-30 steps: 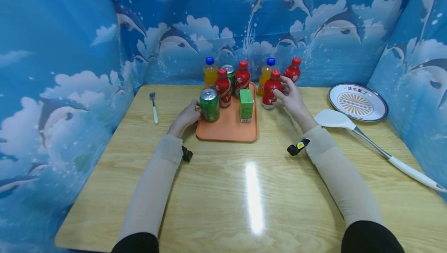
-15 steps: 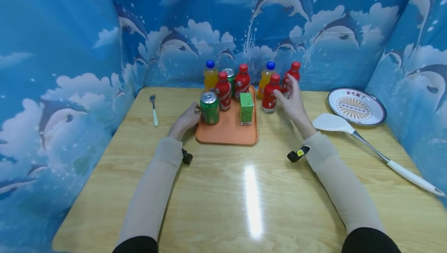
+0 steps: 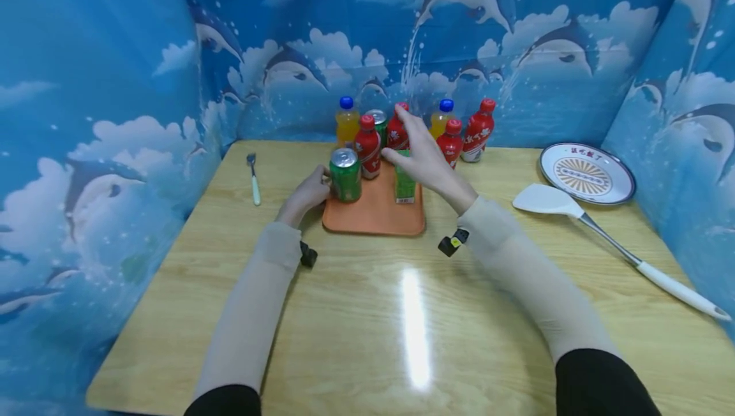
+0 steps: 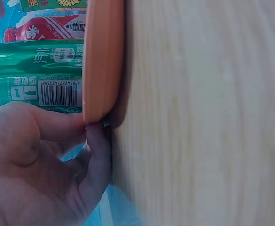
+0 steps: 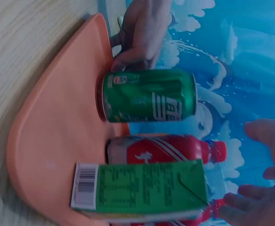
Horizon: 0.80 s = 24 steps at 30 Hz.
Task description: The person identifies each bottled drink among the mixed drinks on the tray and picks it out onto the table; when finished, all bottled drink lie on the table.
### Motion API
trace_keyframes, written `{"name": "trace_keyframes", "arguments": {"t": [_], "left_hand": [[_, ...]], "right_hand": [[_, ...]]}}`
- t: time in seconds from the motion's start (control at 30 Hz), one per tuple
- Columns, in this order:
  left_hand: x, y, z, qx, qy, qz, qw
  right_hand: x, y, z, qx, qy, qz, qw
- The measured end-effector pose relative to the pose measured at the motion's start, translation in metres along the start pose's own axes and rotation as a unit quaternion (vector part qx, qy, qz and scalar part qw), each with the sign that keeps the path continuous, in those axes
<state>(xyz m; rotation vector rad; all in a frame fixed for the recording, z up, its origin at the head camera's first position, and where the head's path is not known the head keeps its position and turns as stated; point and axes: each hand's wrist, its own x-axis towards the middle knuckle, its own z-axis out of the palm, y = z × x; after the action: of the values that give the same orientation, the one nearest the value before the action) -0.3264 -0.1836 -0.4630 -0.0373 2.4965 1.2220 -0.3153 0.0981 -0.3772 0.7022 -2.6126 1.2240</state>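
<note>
My left hand [image 3: 307,194] pinches the left edge of an orange tray [image 3: 373,219]; in the left wrist view its thumb lies at the rim and fingers are underneath. On the tray, a green soda can [image 3: 346,180] stands beside that hand. A red bottle [image 3: 367,148] and a green drink carton [image 3: 404,191] stand on it too. Above the carton, my right hand [image 3: 423,157] is spread with nothing in its grasp, partly covering the carton and another red bottle [image 3: 396,136] behind. In the right wrist view, its fingers [image 5: 250,202] reach near the bottle caps.
A second green can [image 3: 379,124] and a yellow drink bottle [image 3: 347,126] stand at the back. Right of the tray are another yellow bottle [image 3: 441,121] and two red bottles [image 3: 478,132]. A plate [image 3: 587,173] and white spatula [image 3: 548,200] lie right, a small fork [image 3: 254,180] left.
My right hand has left the red bottles right of the tray and moved left, over the carton. The left hand stays at the tray's edge.
</note>
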Motion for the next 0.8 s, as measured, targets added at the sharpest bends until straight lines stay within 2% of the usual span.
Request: {"name": "trace_keyframes", "arguments": {"t": [0.07, 0.17, 0.43, 0.8], "left_hand": [[0.000, -0.001, 0.001, -0.003, 0.001, -0.001, 1.0000], [0.000, -0.001, 0.002, -0.007, 0.004, -0.001, 1.0000], [0.000, 0.000, 0.001, -0.014, -0.001, 0.000, 0.9999], [0.002, -0.001, 0.001, -0.009, -0.001, -0.001, 1.0000]], "right_hand": [[0.006, -0.001, 0.007, -0.020, -0.041, 0.018, 0.999], [0.013, 0.000, 0.015, -0.030, -0.064, 0.036, 0.997], [0.029, 0.008, 0.027, -0.042, -0.081, 0.065, 0.994], [0.043, 0.007, 0.042, -0.145, -0.095, 0.103, 0.980]]}}
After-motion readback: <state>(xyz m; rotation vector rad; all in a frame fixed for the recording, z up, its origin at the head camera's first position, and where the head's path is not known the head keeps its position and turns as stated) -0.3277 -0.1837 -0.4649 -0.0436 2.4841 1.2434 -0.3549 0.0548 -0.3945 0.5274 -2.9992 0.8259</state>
